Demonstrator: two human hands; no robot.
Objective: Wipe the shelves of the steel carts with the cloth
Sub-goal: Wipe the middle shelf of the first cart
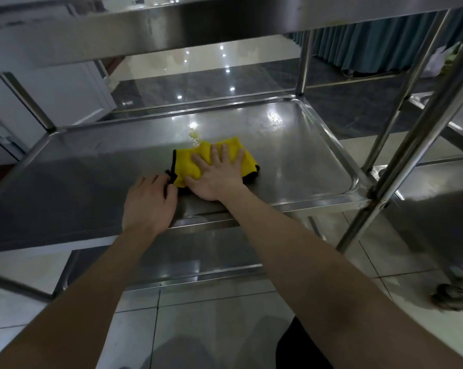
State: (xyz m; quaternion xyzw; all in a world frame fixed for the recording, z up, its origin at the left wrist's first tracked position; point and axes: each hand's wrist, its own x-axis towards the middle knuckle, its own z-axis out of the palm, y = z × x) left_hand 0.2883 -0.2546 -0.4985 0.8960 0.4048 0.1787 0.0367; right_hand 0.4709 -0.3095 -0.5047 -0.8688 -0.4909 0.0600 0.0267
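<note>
Mid-wipe on middle steel tray shelf (291,166); yellow black-edged microfibre cloth (187,162) at shelf centre. Flat right hand (217,175), fingers spread, presses it; left hand (147,206) pinches its corner. Next, likely: push toward greasy specks (274,119) beyond.

My tally, kind by kind.
I count two hands, left hand (147,205) and right hand (215,179); one cloth (187,162) under the right; three shelves: top shelf (171,25) above them, middle shelf (291,161) beneath, bottom shelf (193,258) below; one second cart (438,187) to their right.
</note>
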